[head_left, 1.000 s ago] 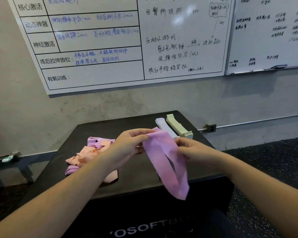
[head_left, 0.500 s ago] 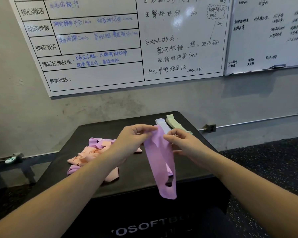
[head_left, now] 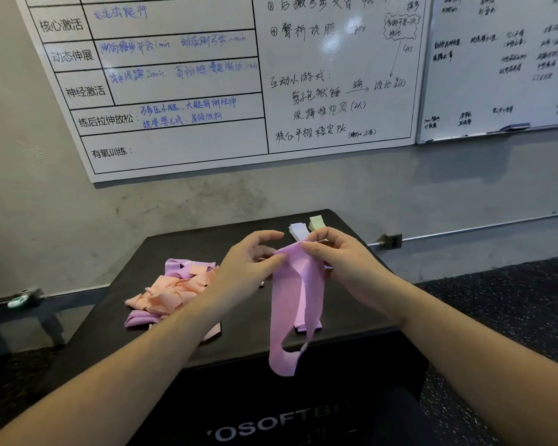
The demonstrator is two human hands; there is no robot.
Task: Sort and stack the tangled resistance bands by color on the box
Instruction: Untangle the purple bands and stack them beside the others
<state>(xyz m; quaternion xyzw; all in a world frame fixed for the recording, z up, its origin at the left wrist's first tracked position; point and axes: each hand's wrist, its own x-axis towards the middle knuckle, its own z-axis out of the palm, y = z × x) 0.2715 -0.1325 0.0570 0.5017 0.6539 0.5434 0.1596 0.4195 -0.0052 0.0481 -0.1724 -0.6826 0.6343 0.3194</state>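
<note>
A pink resistance band (head_left: 290, 304) hangs in a loop over the front of the black box (head_left: 239, 342). My left hand (head_left: 248, 262) pinches its top edge with thumb and fingers. My right hand (head_left: 339, 255) pinches the same top edge close beside it. A tangled pile of peach and pink bands (head_left: 171, 291) lies on the box's left side. At the box's far edge lie a white stack (head_left: 298, 230) and a pale green stack (head_left: 318, 222). Behind the hanging loop a flat pink stack (head_left: 310, 325) rests on the box.
Whiteboards (head_left: 207, 78) cover the grey wall behind the box. A wall socket (head_left: 392, 241) sits low at the right. Dark speckled floor (head_left: 512, 310) lies to the right, and a low dark bench (head_left: 23, 320) stands at the left.
My hands have come closer together at the band's top, and the hanging loop has narrowed from a wide spread to a slim fold.
</note>
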